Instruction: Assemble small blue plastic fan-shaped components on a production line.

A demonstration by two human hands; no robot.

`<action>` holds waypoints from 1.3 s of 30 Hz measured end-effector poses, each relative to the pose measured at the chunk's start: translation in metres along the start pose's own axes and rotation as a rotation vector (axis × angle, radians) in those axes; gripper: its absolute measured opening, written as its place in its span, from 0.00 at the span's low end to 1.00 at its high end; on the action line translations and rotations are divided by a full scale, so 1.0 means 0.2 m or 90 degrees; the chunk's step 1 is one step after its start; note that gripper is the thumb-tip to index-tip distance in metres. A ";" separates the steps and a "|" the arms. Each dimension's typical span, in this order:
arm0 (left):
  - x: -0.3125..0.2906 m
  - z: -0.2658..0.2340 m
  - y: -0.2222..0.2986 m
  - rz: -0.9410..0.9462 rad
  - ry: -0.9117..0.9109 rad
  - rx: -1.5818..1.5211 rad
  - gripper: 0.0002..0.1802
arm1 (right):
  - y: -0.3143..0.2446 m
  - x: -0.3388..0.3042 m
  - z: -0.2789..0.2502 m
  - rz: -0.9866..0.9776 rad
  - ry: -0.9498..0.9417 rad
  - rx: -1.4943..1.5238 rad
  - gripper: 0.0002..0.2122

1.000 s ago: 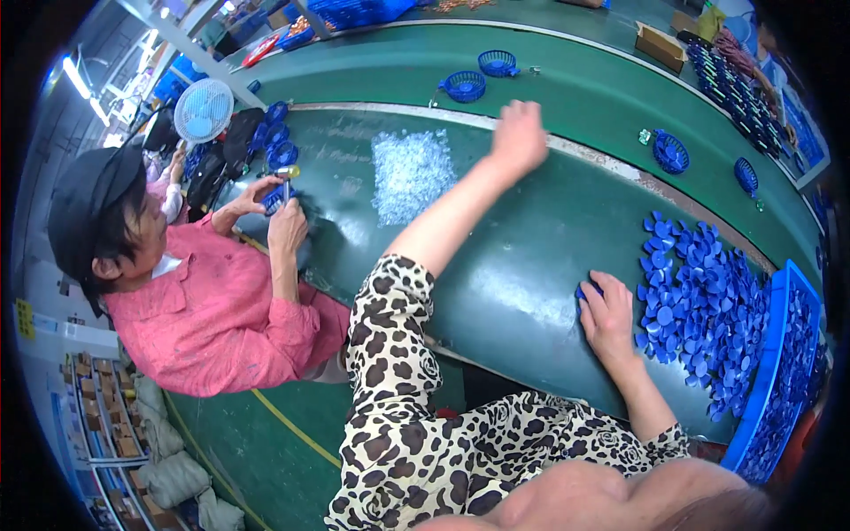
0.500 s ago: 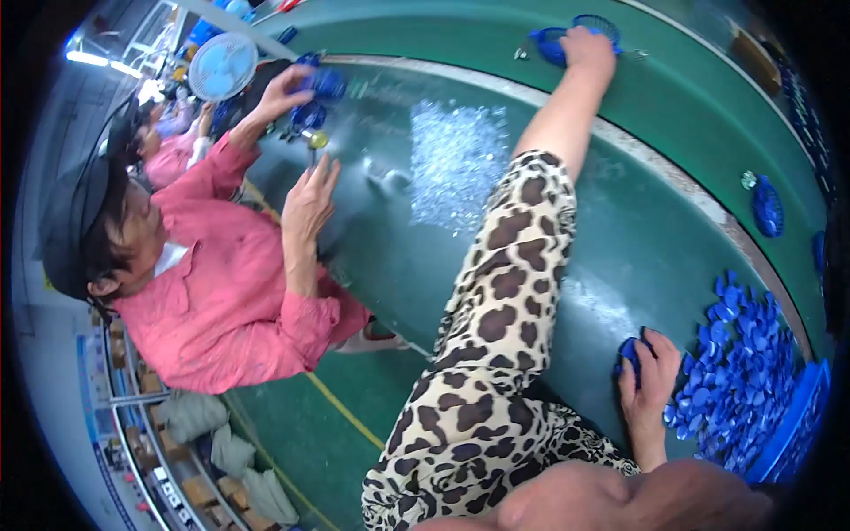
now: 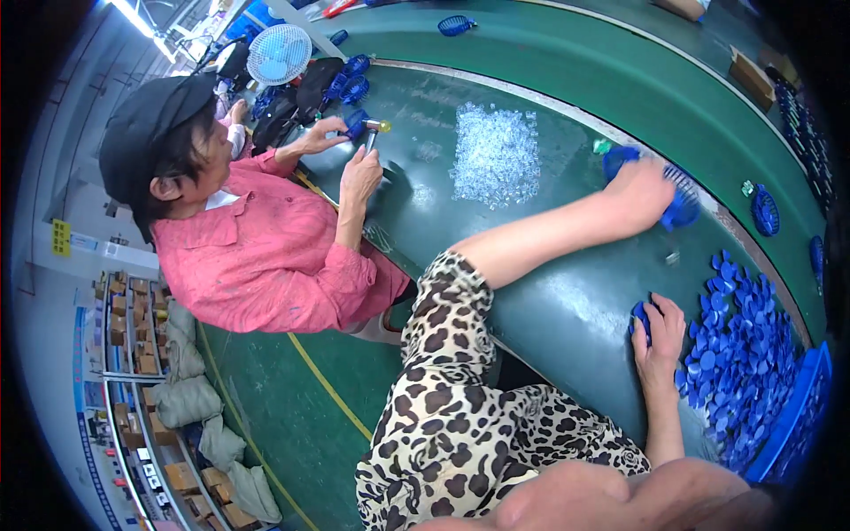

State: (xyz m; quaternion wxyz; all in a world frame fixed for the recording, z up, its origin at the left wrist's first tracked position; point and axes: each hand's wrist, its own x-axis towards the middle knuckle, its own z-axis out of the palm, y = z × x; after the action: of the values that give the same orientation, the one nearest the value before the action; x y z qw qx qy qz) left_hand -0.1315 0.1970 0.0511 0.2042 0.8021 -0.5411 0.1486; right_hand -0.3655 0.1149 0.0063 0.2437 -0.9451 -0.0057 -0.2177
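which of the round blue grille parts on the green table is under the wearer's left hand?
The blue grille beside the table's pale strip, partly covered by the left hand. The other grille lies untouched further right; one more sits at the far top.

Green table, blue caps, clear bits

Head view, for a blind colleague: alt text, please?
The left hand rests on a round blue plastic grille on the green table; the right hand holds a small blue plastic disc beside a heap of blue discs.
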 end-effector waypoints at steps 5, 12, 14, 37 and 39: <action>-0.26 0.05 0.13 -0.022 -0.199 -0.053 0.08 | 0.04 -0.01 -0.05 -0.026 -0.039 -0.057 0.15; -0.18 -0.07 0.17 -0.031 -0.137 0.017 0.10 | -0.03 -0.05 -0.18 0.003 -0.070 -0.160 0.18; -0.08 0.00 0.19 -0.001 -0.088 0.011 0.11 | 0.01 -0.11 -0.20 0.094 -0.097 -0.162 0.17; -0.28 0.18 0.33 -0.603 -0.056 -1.104 0.19 | -0.09 -0.14 -0.41 0.182 -0.166 0.215 0.16; -0.29 0.18 0.35 -0.565 -0.076 -1.119 0.21 | -0.09 -0.09 -0.40 0.179 -0.086 0.192 0.16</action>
State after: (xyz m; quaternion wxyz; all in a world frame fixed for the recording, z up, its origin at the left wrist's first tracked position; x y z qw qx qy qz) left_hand -0.2178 0.2040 0.0050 0.7375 0.5012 -0.1182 -0.4370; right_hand -0.4167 0.0963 0.0702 0.4094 -0.9019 0.0770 -0.1145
